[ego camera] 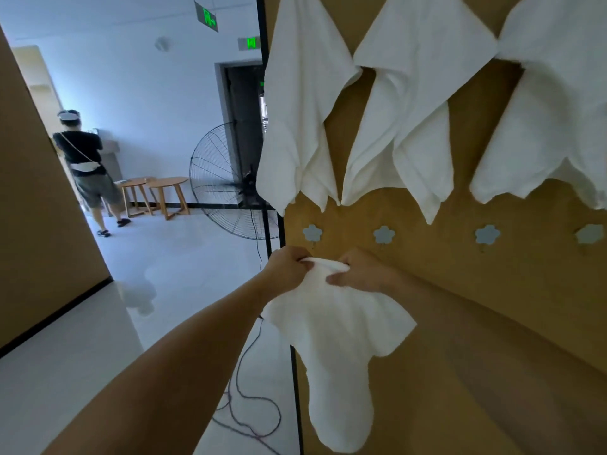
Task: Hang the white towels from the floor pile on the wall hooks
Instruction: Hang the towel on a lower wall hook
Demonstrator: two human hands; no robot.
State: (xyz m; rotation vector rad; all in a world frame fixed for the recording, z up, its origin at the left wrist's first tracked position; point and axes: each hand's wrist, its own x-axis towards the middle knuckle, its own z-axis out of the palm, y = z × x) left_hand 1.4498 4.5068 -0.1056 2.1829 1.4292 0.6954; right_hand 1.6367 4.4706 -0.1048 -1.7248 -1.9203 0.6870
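Both hands pinch the bunched top edge of a limp white cloth towel (331,339), left hand (289,269) and right hand (363,272) close together, just below a row of pale blue flower-shaped wall hooks (312,233) on the tan wall panel (492,307). Above, three hung white towels (417,103) run past the frame's top and right edges. The panel's black edge strip (295,372) borders open pale floor (184,257) at left.

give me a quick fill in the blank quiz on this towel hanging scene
1. Both hands, left hand and right hand, grip one white ____ by its top edge.
2. ____ towels already hang on the upper wall, like the leftmost hung towel.
3. The lower row shows ____ bare flower-shaped hooks, starting at the leftmost hook.

Missing words: towel; three; four
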